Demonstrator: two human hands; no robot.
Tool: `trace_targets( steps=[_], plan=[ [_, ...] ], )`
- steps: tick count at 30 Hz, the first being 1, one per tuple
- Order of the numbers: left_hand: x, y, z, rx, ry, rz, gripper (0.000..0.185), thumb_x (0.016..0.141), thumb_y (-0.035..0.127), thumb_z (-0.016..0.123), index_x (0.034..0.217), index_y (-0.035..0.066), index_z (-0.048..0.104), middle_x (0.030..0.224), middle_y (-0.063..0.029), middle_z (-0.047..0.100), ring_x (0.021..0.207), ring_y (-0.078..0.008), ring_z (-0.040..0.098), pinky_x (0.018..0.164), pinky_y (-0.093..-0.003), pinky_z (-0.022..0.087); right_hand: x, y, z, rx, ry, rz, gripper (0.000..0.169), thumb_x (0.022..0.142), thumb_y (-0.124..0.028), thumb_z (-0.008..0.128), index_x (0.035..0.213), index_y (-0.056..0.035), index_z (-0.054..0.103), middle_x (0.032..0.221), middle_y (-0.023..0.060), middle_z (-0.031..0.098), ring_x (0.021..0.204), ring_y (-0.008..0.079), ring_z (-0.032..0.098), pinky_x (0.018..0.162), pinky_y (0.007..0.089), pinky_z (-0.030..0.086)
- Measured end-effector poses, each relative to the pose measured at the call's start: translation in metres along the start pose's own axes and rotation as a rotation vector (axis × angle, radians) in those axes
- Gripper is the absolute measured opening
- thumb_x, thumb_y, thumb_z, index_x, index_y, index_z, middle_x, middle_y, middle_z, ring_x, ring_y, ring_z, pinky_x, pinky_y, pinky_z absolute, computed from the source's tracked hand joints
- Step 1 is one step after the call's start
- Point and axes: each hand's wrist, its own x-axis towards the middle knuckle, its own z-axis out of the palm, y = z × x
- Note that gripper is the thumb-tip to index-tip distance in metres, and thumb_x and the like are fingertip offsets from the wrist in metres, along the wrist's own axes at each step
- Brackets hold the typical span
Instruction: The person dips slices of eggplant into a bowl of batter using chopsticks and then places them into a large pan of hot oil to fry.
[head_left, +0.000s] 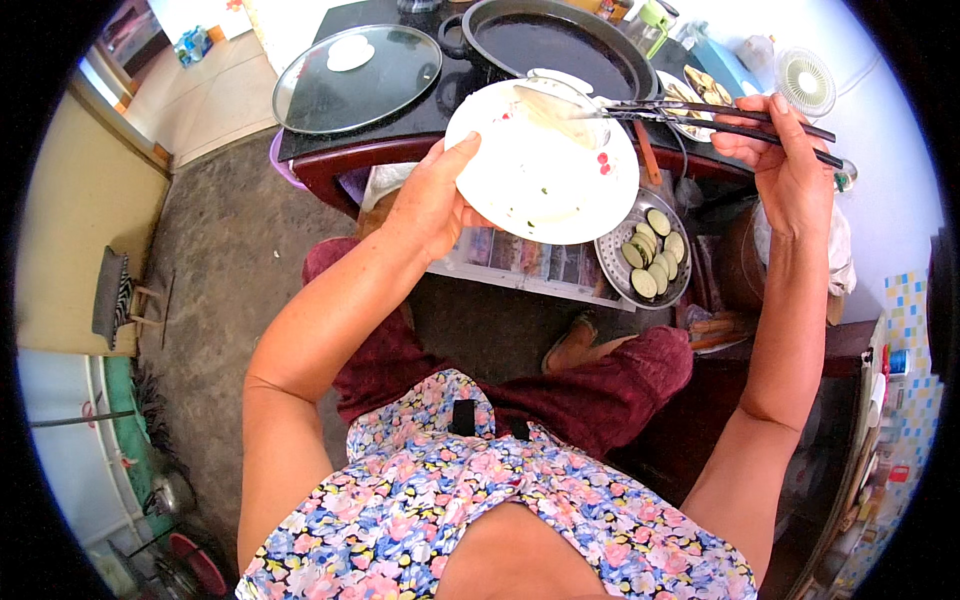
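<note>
My left hand (439, 191) grips the near left rim of a white plate (517, 187), thumb on top. The plate is tilted and bears red marks and a few green specks. My right hand (787, 157) holds a pair of black chopsticks (690, 124). Their tips reach over the plate's far right part, against a pale, rounded, shiny thing (562, 112) that is too bright to name. Beyond the plate stands a large black pan (480, 34) with dark, shiny contents. Below its right edge, a perforated metal tray (611, 255) carries several pale green vegetable slices (643, 283).
A glass lid (315, 97) lies on the black tabletop (330, 142) at left. Right of the pan are plates of browned slices (709, 84), a green-handled jug (656, 26) and a small fan (806, 81). An orange-brown handle (646, 154) juts over the table edge.
</note>
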Motion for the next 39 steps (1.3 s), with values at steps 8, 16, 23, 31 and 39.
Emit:
trace_targets(
  steps=[8,16,23,31,39],
  plan=[
    [0.004,0.001,-0.001,-0.013,-0.027,0.013,0.05,0.099,0.033,0.042,0.134,-0.001,0.033,0.119,-0.0201,0.06,0.095,-0.027,0.069,0.066,-0.0387,0.063,0.006,0.001,-0.004,-0.006,-0.027,-0.011,0.037,0.1,-0.024,0.047,0.105,0.0104,0.06,0.092,0.025,0.068,0.077,0.0285,0.071,0.07,0.0326,0.06],
    [0.005,-0.001,-0.001,0.015,-0.007,0.007,0.05,0.1,0.032,0.042,0.135,-0.002,0.032,0.119,-0.0213,0.06,0.096,-0.0276,0.069,0.068,-0.0391,0.063,0.011,0.004,-0.005,0.015,-0.005,-0.009,0.036,0.1,-0.023,0.049,0.105,0.0105,0.061,0.09,0.0243,0.068,0.074,0.0278,0.071,0.069,0.0317,0.06],
    [0.005,-0.001,0.001,0.021,0.015,-0.006,0.051,0.1,0.032,0.041,0.136,-0.003,0.031,0.118,-0.0219,0.06,0.095,-0.0285,0.069,0.068,-0.0392,0.063,0.015,0.008,-0.008,0.013,-0.005,-0.022,0.036,0.1,-0.024,0.05,0.105,0.0103,0.061,0.09,0.024,0.068,0.074,0.0274,0.071,0.069,0.0316,0.06],
    [0.01,-0.006,-0.002,-0.009,0.026,-0.018,0.049,0.099,0.031,0.043,0.133,-0.003,0.035,0.119,-0.0214,0.06,0.095,-0.0283,0.069,0.069,-0.04,0.063,0.021,0.013,-0.011,0.024,-0.001,-0.019,0.035,0.1,-0.023,0.049,0.105,0.01,0.061,0.089,0.0242,0.068,0.073,0.028,0.071,0.068,0.0325,0.06],
    [0.011,-0.006,0.0,-0.015,0.033,-0.022,0.049,0.099,0.031,0.044,0.133,-0.004,0.035,0.118,-0.021,0.061,0.096,-0.0282,0.069,0.068,-0.0392,0.063,0.025,0.017,-0.012,0.035,-0.003,-0.023,0.034,0.1,-0.022,0.05,0.104,0.0099,0.061,0.089,0.0237,0.068,0.073,0.028,0.071,0.067,0.031,0.06]
  ],
)
